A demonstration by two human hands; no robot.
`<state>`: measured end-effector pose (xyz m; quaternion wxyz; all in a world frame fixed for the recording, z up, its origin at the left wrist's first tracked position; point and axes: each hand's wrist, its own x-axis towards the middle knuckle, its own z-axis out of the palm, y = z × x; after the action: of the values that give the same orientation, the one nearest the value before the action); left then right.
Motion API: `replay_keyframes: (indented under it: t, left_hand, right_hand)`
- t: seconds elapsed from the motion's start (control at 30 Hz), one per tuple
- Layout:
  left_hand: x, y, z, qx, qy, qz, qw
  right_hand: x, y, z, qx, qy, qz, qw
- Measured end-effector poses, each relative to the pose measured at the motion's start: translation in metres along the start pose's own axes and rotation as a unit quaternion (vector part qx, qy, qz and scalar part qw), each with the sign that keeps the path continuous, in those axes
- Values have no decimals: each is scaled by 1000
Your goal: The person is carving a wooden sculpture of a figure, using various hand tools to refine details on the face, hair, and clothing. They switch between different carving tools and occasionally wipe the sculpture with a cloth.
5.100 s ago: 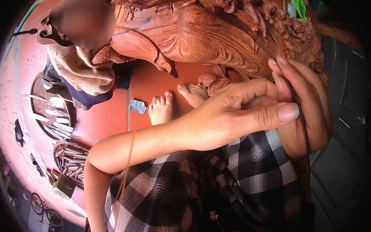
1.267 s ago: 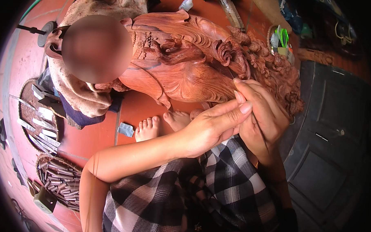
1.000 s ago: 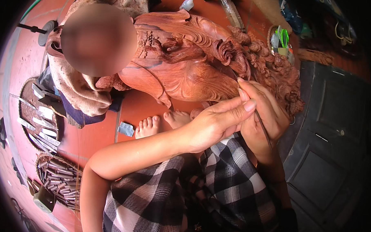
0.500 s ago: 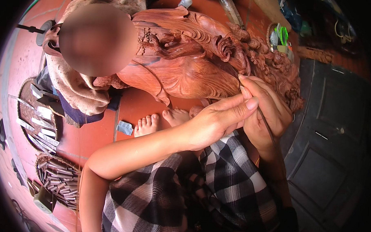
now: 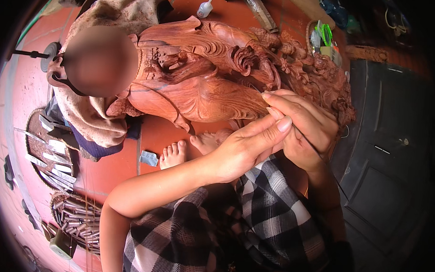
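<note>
A reddish-brown carved wooden statue [image 5: 200, 94] lies on its back across the floor, its head at the left and dense scrollwork at the right. Both hands meet over its near lower edge. My right hand [image 5: 311, 132] is closed, thumb and forefinger pinched near the wood. Out of it a thin, dark, cord-like strand [image 5: 315, 151] runs toward the lower right; what its tip ends in is hidden by the fingers. Against the right fingers, my left hand [image 5: 255, 149] is closed too, its thumb pressed on the forefinger. Whether it grips the same strand cannot be made out.
A speckled cloth [image 5: 84, 114] cushions the statue's head. Flat blades [image 5: 56, 147] lie in a basket at left, above another basket of metal rods [image 5: 80, 222]. A white squeeze bottle [image 5: 204, 10] and a wooden mallet-like piece [image 5: 258, 10] lie beyond. Dark panelled doors [image 5: 385, 142] stand right.
The whole view has shifted a little, so the statue's head sits lower and farther left. Both hands keep their joined grip, and more of the dark strand shows beyond my right wrist.
</note>
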<state>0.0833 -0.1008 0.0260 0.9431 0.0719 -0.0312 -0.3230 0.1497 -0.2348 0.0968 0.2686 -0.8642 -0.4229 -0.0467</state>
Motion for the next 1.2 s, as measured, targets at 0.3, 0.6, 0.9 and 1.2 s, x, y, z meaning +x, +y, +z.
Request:
replay_keyframes:
  t: [0.3,0.6,0.9,1.2]
  left_hand:
    - [-7,2,3,170,-128,-52,976]
    - [-12,22,2,145,-32,-69,987]
    - [-18,13,1,-41,81,-43,995]
    - [-11,17,1,-53,25,-7,998]
  right_hand:
    - [-10,-10,-44,68,-4,44,997]
    - [-8,8,-17,45,4,-19,999]
    - [2,-1,1,-10,7,-8,1000]
    - [4,-6,4,-37,6,-2,999]
